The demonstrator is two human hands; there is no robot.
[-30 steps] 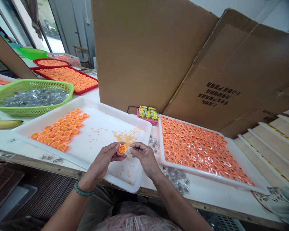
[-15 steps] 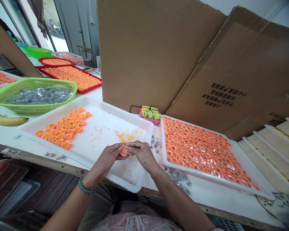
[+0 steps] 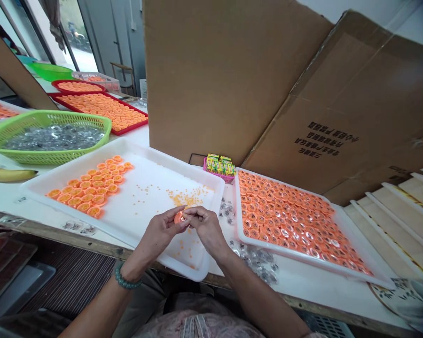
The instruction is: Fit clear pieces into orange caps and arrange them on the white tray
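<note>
While gripped by the left hand, a round orange plastic cup is now pinched by the right hand, earlier apart.

Pinching a small round orange cup, partly hidden, between left hand and right hand, over the white tray.

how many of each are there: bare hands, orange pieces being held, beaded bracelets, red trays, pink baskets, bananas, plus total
Bare left hand and bare right hand: 2
Small round orange piece being held: 1
Green beaded bracelet: 1
Red rectangular tray and red round tray: 2
Small pink basket: 1
Yellow-green banana: 1
Total: 8
</note>
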